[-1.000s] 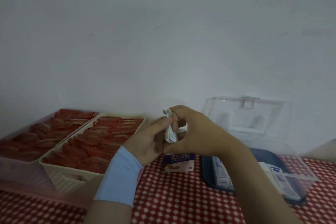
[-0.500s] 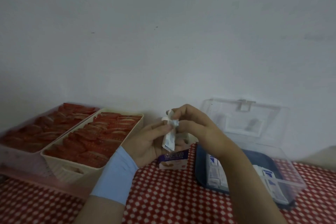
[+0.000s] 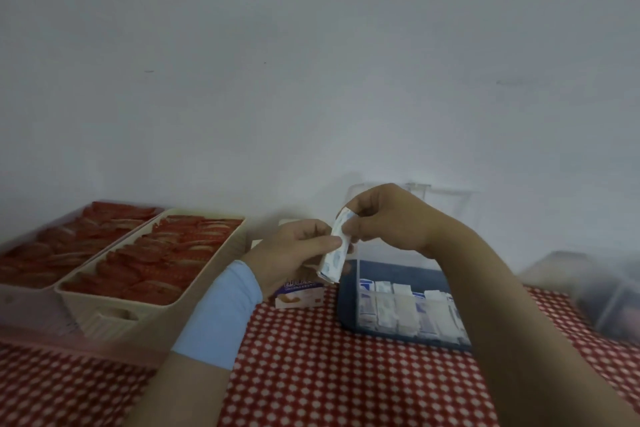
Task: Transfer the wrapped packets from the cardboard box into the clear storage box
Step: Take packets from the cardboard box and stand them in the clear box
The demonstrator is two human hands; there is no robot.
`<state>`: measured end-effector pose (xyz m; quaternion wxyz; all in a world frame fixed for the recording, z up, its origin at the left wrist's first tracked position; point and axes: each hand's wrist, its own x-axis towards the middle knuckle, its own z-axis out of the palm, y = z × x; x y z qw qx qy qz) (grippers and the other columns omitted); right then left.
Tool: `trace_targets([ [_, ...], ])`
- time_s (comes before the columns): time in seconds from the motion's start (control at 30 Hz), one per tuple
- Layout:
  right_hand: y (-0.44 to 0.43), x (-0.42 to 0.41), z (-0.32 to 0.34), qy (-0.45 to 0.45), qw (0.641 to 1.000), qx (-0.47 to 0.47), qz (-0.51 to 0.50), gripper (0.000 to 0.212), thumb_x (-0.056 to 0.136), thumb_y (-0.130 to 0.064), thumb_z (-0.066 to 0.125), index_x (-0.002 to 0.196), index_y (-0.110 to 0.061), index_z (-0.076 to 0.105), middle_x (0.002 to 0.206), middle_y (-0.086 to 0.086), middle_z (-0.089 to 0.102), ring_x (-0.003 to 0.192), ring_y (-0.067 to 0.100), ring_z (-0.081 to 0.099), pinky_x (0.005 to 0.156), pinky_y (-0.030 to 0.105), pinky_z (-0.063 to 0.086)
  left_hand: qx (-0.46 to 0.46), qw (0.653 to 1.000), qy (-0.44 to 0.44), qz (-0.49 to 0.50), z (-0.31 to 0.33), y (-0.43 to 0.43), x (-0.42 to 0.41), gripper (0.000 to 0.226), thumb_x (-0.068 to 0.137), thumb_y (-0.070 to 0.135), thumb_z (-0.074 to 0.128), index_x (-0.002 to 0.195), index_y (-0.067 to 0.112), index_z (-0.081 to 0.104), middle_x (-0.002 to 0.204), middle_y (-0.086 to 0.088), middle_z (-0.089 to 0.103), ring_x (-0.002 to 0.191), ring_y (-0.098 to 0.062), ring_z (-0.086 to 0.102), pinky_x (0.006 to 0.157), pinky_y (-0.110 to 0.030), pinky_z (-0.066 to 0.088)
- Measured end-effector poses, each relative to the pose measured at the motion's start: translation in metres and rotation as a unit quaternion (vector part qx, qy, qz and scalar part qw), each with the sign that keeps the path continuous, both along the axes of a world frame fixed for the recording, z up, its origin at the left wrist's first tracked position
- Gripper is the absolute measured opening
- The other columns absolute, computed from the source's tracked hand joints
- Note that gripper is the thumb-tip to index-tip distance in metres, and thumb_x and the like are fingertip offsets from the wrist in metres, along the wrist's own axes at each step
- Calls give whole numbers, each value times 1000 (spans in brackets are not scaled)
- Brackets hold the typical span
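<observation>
Both hands hold a small stack of white and blue wrapped packets (image 3: 335, 253) up in the air, above the left edge of the clear storage box (image 3: 349, 319). My left hand (image 3: 294, 253) pinches the stack at its middle. My right hand (image 3: 388, 218) pinches its upper end. A row of white packets (image 3: 401, 312) stands inside the storage box on its dark blue base. The small cardboard box (image 3: 299, 295) stands on the cloth below my left hand, partly hidden by it. The box's clear lid (image 3: 450, 198) stands open behind my right hand.
A cream basket (image 3: 114, 308) and a pink tray (image 3: 20, 298) full of red wrapped items sit at the left. A blurred clear container (image 3: 609, 291) is at the right edge. The table has a red and white checked cloth (image 3: 311, 374). A wall rises close behind.
The packets and both hands have moved to the right, from above the cardboard box to above the storage box's left edge. The stack now hangs lower and more spread out.
</observation>
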<state>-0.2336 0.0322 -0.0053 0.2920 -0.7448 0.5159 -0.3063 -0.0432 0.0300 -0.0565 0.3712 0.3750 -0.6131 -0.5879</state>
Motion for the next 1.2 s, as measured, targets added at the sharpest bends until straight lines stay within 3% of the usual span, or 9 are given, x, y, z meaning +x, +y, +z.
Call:
trace_targets([
  [0.1,7,-11,2,20,999,-10,-34,5,88,-9,73,92,-7,76,81,10,75,72,13,68,81,39,59,-136,974,-150,106,3,2,-11,4,87,14,73,89,12,70,86,-9,73,75,-18,69,66,-30,59],
  [0.2,13,-22,3,-50,996,8,-70,18,85,-7,76,103,-4,74,85,11,74,74,16,71,79,39,63,-156,970,-139,126,7,4,-26,4,83,15,75,85,16,72,82,-7,76,76,-21,71,71,-34,60],
  [0.33,21,-45,6,-124,986,75,-76,14,88,-5,73,101,-1,74,96,18,75,82,21,72,78,39,63,-152,975,-119,112,13,6,-49,5,86,12,74,90,9,72,84,-8,76,63,-9,67,55,-19,51],
  [0.5,25,-75,7,-94,987,100,-79,10,92,-5,69,99,1,72,94,17,76,85,24,75,74,35,63,-139,982,-103,74,11,5,-80,5,88,8,70,93,6,70,92,-19,74,71,-17,70,60,-22,57],
  [0.63,18,-95,3,-35,986,111,-121,10,90,-5,70,98,1,72,89,16,77,81,23,76,68,31,62,-152,974,-159,50,2,-3,-105,8,89,16,71,92,10,66,89,-17,71,74,-20,67,65,-29,60],
  [0.7,12,-104,-5,1,983,115,-141,7,90,-6,71,94,-1,71,85,14,76,76,21,75,63,28,60,-198,943,-267,24,-2,-11,-113,16,89,30,71,98,18,66,89,-2,69,79,-14,64,77,-29,56],
  [0.8,1,-115,-21,105,970,127,-179,10,88,-7,70,92,2,72,85,17,76,75,22,75,57,24,56,-257,858,-441,-54,-4,-17,-116,40,86,49,65,116,23,67,112,6,68,100,-14,63,93,-31,51],
  [1.0,-13,-110,-46,257,929,214,-157,25,88,-17,71,103,2,75,90,11,78,70,17,66,71,27,56,-284,728,-589,-206,-11,-12,-124,62,84,53,63,139,25,55,141,4,51,126,-21,51,102,-37,44],
  [1.2,-22,-101,-61,280,918,239,-147,23,88,-16,73,100,3,74,87,12,77,67,17,66,74,29,59,-265,723,-601,-216,-31,-20,-125,48,76,52,61,109,19,71,112,-3,66,101,-24,65,89,-44,56],
])
